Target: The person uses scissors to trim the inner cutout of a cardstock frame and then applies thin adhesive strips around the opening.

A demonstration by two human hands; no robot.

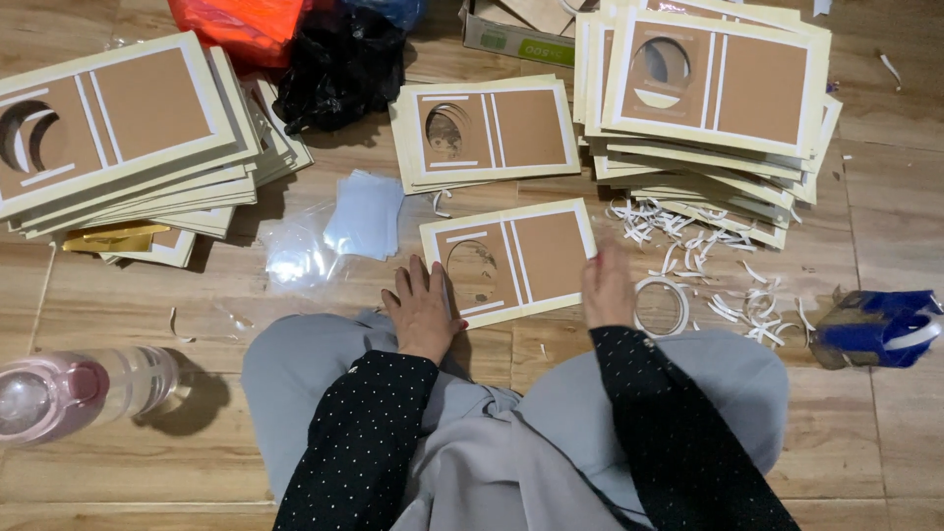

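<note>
On the wooden floor (147, 413), just ahead of the seated person's knees, lies a single card (511, 261), brown with a cream border and a round cut-out. Their left hand (423, 310) rests flat and open on its near left corner, fingers spread by the cut-out. Their right hand (607, 285) sits at the card's right edge, a bit blurred, so I cannot tell whether it is pinching anything. Just right of that hand is a tape roll (661, 305) among white paper scraps (708, 246). Beyond the card sits a small stack (487, 133), with taller stacks far left (118, 138) and far right (713, 98). Clear plastic sleeves (364, 211) lie left of the card, and a pink-capped bottle (79, 388) lies near the left knee.
</note>
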